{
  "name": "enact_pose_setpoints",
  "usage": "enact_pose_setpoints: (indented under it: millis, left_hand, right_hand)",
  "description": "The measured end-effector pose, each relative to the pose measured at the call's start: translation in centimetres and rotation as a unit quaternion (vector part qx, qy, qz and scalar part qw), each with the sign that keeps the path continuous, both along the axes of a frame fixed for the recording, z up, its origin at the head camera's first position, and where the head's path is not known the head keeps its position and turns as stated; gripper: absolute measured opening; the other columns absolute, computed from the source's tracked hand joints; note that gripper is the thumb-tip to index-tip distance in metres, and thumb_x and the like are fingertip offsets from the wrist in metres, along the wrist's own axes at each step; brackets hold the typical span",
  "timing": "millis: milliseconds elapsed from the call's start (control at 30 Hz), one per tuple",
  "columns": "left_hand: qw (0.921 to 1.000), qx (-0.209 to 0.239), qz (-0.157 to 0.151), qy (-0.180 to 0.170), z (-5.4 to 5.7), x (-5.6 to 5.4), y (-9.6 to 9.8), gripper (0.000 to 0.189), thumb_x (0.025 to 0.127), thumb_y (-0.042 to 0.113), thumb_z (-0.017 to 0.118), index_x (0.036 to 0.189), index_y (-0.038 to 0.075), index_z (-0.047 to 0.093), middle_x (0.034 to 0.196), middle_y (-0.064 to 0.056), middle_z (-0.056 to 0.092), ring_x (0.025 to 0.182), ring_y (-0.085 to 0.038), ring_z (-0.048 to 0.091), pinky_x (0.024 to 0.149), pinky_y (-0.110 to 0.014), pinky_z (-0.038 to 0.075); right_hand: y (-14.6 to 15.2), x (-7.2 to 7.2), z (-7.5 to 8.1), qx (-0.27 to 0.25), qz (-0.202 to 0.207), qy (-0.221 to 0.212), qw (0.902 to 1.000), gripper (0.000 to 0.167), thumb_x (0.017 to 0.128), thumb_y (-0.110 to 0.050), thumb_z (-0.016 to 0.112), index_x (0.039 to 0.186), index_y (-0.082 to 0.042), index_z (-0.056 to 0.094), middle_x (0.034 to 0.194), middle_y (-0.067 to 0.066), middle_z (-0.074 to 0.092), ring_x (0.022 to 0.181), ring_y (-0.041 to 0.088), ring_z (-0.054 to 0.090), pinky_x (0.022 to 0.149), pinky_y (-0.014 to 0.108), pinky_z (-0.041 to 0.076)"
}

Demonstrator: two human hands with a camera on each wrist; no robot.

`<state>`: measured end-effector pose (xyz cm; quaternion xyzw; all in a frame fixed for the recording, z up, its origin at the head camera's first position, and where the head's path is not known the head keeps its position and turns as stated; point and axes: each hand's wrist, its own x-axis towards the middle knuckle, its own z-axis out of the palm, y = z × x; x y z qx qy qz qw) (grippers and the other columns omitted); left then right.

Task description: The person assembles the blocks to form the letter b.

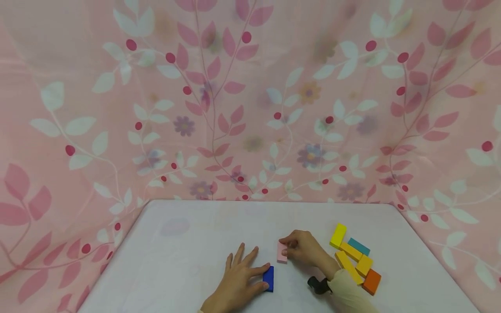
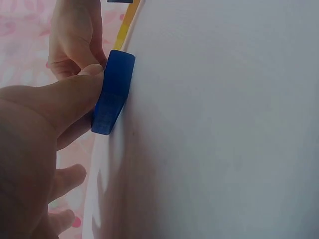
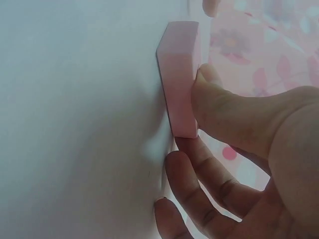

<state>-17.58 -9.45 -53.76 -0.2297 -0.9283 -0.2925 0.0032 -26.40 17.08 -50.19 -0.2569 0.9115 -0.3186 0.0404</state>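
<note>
A blue block (image 1: 269,276) lies on the white table, its long side running away from the person. My left hand (image 1: 237,281) pinches it from the left between thumb and index finger, the other fingers spread. In the left wrist view, the thumb tip rests against the face of the blue block (image 2: 117,77). Farther off and slightly right lies a pink block (image 1: 281,253), apart from the blue one. With thumb and fingertips my right hand (image 1: 306,248) grips it. The right wrist view has the thumb pressed along the pink block (image 3: 178,82), other fingers near its end.
On the right of the white table (image 1: 188,252) several blocks lie in a loose cluster: a bright yellow block (image 1: 338,236), a teal block (image 1: 360,246), an orange block (image 1: 372,281) and other yellow ones. A black device (image 1: 318,285) sits at the right wrist. Floral cloth (image 1: 250,143) hangs behind.
</note>
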Motion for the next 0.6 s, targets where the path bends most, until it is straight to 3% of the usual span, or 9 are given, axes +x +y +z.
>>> enact_pose_setpoints:
  millis: [300,600]
  left_hand:
    - [1.0,0.005,0.003,0.004,-0.1,0.7,-1.4,0.053,0.098,0.052,0.07,0.146,0.03,0.065,0.16,-0.005,0.055,0.158,-0.054,0.024,0.109,-0.091,0.018]
    - [0.9992,0.023,0.012,0.03,-0.8,1.7,-2.0,0.057,0.101,0.045,0.068,0.149,0.015,0.063,0.152,-0.002,0.063,0.155,-0.052,0.034,0.107,-0.09,0.023]
  right_hand:
    - [-2.7,-0.4,-0.4,-0.027,0.037,-0.001,0.9989,0.034,0.092,-0.018,0.084,0.122,-0.002,0.079,0.103,0.008,0.075,0.083,0.011,0.063,0.073,0.022,0.052]
    - [-5.3,-0.3,-1.3,-0.058,0.067,-0.004,0.9961,0.035,0.091,-0.02,0.085,0.121,-0.003,0.079,0.101,0.005,0.075,0.084,0.007,0.064,0.072,0.021,0.052]
